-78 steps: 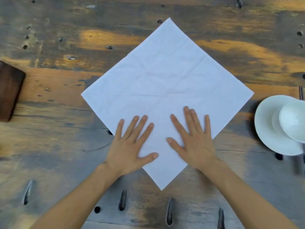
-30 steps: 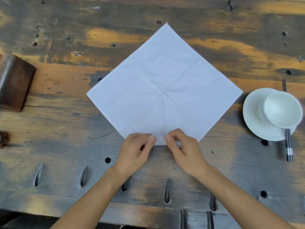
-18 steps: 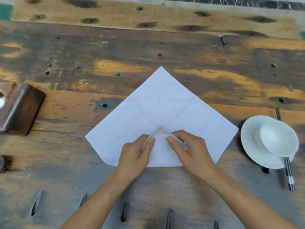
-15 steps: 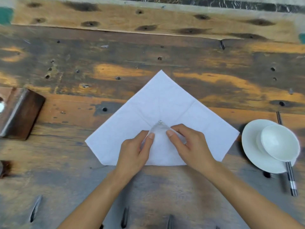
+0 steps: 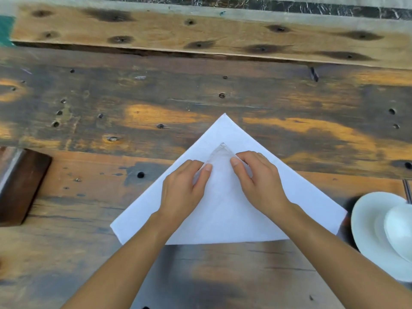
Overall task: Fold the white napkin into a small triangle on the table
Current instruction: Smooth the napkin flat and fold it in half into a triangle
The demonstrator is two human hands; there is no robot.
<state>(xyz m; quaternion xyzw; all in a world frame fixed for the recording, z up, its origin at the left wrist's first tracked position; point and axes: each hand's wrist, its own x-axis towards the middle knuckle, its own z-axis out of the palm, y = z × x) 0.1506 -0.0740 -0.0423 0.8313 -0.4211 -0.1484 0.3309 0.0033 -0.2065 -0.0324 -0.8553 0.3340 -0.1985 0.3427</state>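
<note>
The white napkin (image 5: 225, 217) lies on the worn wooden table (image 5: 178, 90) with its far corner pointing away from me. Its near corner is lifted and carried over the sheet, so a straight fold edge runs along the near side. My left hand (image 5: 182, 190) pinches the left edge of that raised corner. My right hand (image 5: 260, 181) pinches its right edge. The raised tip sits a short way below the napkin's far corner, apart from it.
A white saucer (image 5: 365, 230) holding a small white bowl (image 5: 399, 230) stands at the right edge, close to the napkin's right corner. Dark chopsticks (image 5: 407, 190) lie behind it. A dark wooden block (image 5: 22, 186) sits at the left edge.
Both hands went from flat on the napkin to pinching its near corner, then carried it away from me over the sheet. The folded flap has grown and the tip is nearer the far corner.
</note>
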